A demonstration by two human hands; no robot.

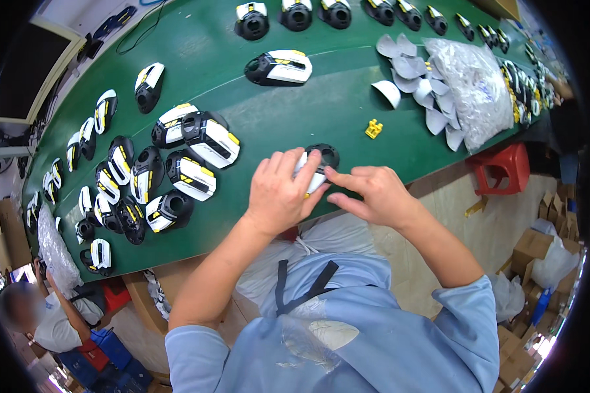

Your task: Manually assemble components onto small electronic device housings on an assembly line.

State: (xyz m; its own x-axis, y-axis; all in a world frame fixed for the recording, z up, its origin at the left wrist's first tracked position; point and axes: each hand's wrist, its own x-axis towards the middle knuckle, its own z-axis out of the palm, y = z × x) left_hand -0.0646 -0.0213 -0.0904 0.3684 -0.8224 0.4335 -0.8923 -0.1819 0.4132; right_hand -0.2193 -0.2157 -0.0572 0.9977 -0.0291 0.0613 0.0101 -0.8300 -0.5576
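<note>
A black-and-white plastic housing [328,154] lies at the near edge of the green table, mostly covered by my fingers. My left hand [280,190] is wrapped over its white side, with the thumb along the near edge. Beside it, my right hand [377,193] touches the housing's right side with the index fingertip. The right thumb is stretched out apart from that finger, and the other fingers curl in. I see nothing held in the right hand. A small yellow plastic piece [373,128] rests on the table beyond my right hand.
Several similar housings cluster on the table's left [195,175]; another [278,67] lies farther back, with a row along the far side. At right are grey-white curved shells [410,67] and a clear plastic bag [472,92]. A red stool [501,169] stands below. A person [62,318] sits at lower left.
</note>
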